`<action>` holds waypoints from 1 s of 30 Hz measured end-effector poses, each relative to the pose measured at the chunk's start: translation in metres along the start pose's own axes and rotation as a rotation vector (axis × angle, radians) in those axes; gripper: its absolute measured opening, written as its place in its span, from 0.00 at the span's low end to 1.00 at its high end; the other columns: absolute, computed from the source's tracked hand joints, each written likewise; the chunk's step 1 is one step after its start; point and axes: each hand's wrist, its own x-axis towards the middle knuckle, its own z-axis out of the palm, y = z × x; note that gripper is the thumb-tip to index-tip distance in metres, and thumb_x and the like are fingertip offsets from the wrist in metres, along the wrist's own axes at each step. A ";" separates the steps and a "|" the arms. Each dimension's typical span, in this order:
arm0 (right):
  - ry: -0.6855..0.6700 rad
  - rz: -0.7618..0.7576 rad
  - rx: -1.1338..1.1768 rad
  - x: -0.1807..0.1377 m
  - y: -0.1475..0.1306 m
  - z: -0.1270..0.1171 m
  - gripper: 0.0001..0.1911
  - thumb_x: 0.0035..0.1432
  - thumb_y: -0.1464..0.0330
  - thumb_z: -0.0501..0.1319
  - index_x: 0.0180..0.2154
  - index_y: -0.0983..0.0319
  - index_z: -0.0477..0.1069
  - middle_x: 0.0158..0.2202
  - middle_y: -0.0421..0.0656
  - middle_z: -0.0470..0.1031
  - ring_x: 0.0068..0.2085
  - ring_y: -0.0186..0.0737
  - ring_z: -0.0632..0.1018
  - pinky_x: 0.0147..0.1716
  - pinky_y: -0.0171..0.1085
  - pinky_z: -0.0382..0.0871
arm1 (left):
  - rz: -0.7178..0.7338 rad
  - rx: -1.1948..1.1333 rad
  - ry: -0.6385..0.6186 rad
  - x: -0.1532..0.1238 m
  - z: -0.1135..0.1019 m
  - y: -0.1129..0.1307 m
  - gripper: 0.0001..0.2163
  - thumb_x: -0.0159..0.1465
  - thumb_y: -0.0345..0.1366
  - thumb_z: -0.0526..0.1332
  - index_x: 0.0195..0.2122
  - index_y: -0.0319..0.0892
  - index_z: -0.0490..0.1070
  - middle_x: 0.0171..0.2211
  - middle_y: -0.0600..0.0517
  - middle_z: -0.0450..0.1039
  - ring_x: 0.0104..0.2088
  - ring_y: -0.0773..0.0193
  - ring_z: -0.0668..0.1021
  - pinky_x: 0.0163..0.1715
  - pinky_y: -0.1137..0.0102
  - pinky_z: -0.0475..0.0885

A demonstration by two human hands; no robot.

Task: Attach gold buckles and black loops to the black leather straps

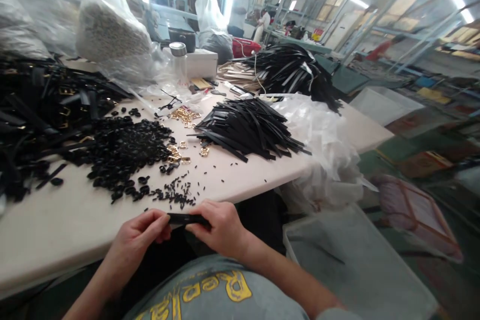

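A short black strap (180,218) is stretched between my two hands at the table's front edge. My left hand (144,230) pinches its left end, and the fingers of my right hand (217,222) are closed round the other end. Just beyond my fingers lie several tiny black pieces (176,191), scattered on the table. Behind those is a heap of small black loops (129,147). Gold buckles (183,116) lie loose beside it, and a fanned pile of black straps (251,125) rests to the right.
The white table (75,230) ends close to my body. Finished-looking buckled straps (41,105) are heaped at far left. A bag of grey pieces (112,25), a jar (179,62) and plastic sheeting (318,135) surround the piles. A translucent bin (348,260) stands low at right.
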 end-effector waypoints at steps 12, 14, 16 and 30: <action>0.079 -0.058 0.099 0.002 -0.001 0.010 0.07 0.64 0.65 0.62 0.37 0.62 0.74 0.29 0.42 0.77 0.29 0.36 0.76 0.29 0.33 0.67 | -0.064 -0.172 -0.092 -0.005 0.011 0.005 0.16 0.59 0.49 0.65 0.24 0.41 0.73 0.21 0.52 0.73 0.24 0.66 0.72 0.27 0.72 0.68; 0.070 -0.035 0.103 0.001 0.001 0.009 0.06 0.64 0.65 0.62 0.36 0.61 0.74 0.27 0.41 0.76 0.28 0.35 0.76 0.28 0.33 0.67 | -0.053 -0.170 -0.111 -0.005 0.011 0.005 0.16 0.59 0.49 0.65 0.25 0.41 0.73 0.22 0.52 0.73 0.24 0.65 0.73 0.26 0.72 0.68; 0.058 -0.019 0.103 0.001 0.002 0.007 0.05 0.63 0.67 0.62 0.34 0.61 0.73 0.27 0.40 0.76 0.27 0.35 0.75 0.28 0.33 0.65 | -0.022 -0.128 -0.149 -0.002 0.010 0.008 0.15 0.60 0.48 0.64 0.26 0.41 0.74 0.22 0.51 0.74 0.24 0.65 0.73 0.26 0.72 0.69; 0.036 0.003 0.044 -0.005 0.012 0.001 0.03 0.61 0.71 0.62 0.33 0.60 0.73 0.28 0.40 0.76 0.28 0.35 0.76 0.29 0.32 0.64 | 0.463 1.054 0.107 0.146 -0.039 0.046 0.07 0.61 0.37 0.62 0.36 0.45 0.79 0.37 0.48 0.76 0.35 0.59 0.76 0.38 0.68 0.67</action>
